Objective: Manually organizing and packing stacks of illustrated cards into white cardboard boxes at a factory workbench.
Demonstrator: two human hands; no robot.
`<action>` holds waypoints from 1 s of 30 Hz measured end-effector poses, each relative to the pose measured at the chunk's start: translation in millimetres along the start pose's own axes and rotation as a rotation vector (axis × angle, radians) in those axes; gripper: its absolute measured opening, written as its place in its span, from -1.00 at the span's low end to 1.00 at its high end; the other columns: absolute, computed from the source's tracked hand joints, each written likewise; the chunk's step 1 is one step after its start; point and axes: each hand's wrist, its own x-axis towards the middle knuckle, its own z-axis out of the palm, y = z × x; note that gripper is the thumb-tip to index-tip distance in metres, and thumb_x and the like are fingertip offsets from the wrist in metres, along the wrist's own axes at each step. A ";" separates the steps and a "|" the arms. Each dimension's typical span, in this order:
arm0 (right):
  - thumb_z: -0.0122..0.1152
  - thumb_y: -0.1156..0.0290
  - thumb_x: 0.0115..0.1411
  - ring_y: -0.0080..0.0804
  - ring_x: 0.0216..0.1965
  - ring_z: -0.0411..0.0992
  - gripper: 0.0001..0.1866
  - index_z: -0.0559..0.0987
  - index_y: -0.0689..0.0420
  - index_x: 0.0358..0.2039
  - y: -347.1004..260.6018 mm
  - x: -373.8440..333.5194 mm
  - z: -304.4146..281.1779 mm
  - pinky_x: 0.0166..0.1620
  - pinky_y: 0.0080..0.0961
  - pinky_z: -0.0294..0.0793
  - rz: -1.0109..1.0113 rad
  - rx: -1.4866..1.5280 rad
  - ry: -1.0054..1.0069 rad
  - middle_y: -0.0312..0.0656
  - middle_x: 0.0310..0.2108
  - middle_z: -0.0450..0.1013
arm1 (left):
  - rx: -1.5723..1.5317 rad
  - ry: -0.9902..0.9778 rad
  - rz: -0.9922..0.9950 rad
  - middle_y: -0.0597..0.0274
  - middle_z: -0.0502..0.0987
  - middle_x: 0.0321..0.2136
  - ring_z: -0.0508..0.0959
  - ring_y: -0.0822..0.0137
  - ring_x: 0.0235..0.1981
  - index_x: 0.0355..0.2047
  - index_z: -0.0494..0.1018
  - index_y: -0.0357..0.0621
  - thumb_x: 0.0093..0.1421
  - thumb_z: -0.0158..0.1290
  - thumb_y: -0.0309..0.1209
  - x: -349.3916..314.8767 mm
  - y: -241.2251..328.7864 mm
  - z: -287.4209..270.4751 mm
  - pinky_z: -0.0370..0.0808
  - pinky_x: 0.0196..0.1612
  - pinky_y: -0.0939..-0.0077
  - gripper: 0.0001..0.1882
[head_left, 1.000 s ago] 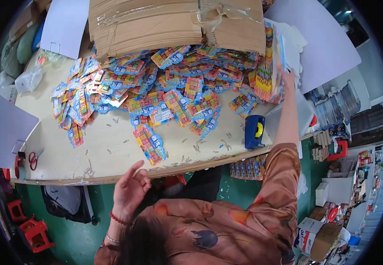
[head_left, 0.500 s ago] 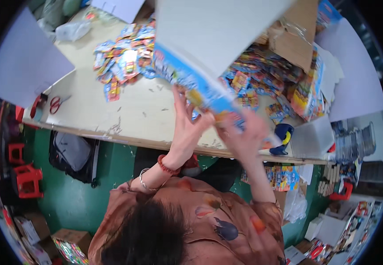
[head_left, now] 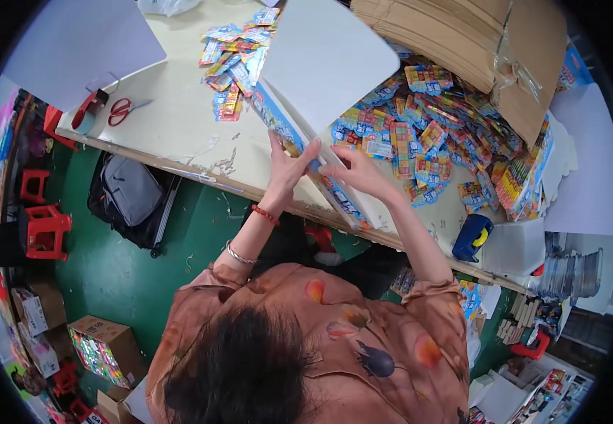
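A long cardboard display box with a bright blue printed side and a large white flap stands slantwise at the table's front edge. My left hand grips its printed side, thumb over the upper edge and fingers against the outside. My right hand is closed on the same box from the right, fingertips at its upper edge near the left thumb. What lies inside the box is hidden from this angle. Small colourful blister packs are heaped to the right, and a smaller pile lies behind on the left.
Red-handled scissors and a tape roll lie at the table's left end. A blue tape dispenser sits at the front right edge. An open brown carton lies behind the heap. Red stools and a grey backpack are on the floor.
The box has turned steeper, its near end now pointing toward me, and its flap has swung lower. My right hand has moved up along the box toward the left one. The view has shifted.
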 end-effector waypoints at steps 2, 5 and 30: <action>0.22 0.10 0.15 -0.62 -0.37 0.33 -0.52 0.53 0.28 -0.13 7.0 11.6 1.4 -0.27 -0.58 0.33 0.015 0.189 -0.070 -0.27 -0.40 0.45 | -0.005 -0.072 -0.072 0.07 0.35 -0.01 0.51 0.29 -0.17 0.27 -0.15 -0.12 0.03 0.26 -0.26 -1.9 16.4 -10.2 0.52 -0.29 0.49 -0.04; 0.17 0.08 0.18 -0.69 -0.41 0.28 -0.55 0.55 0.23 -0.13 22.0 26.8 -2.5 -0.32 -0.61 0.30 0.032 0.194 -0.012 -0.38 -0.47 0.42 | -0.135 -0.163 -0.151 -0.02 0.18 0.17 0.45 0.23 -0.05 0.34 -0.37 -0.10 0.04 0.19 -0.41 10.3 7.7 -37.9 0.50 -0.14 0.35 0.07; -0.10 0.45 0.18 -0.29 -0.23 0.44 -0.52 0.33 -0.22 0.12 14.9 96.9 2.0 -0.08 -0.41 0.38 -0.522 -1.119 -0.127 -0.25 -0.12 0.33 | 1.782 -0.607 0.328 -0.06 0.55 -0.61 0.59 0.01 -0.51 -0.40 0.46 -0.37 0.12 -0.04 0.09 49.1 23.9 -31.4 0.45 -0.23 0.19 -0.40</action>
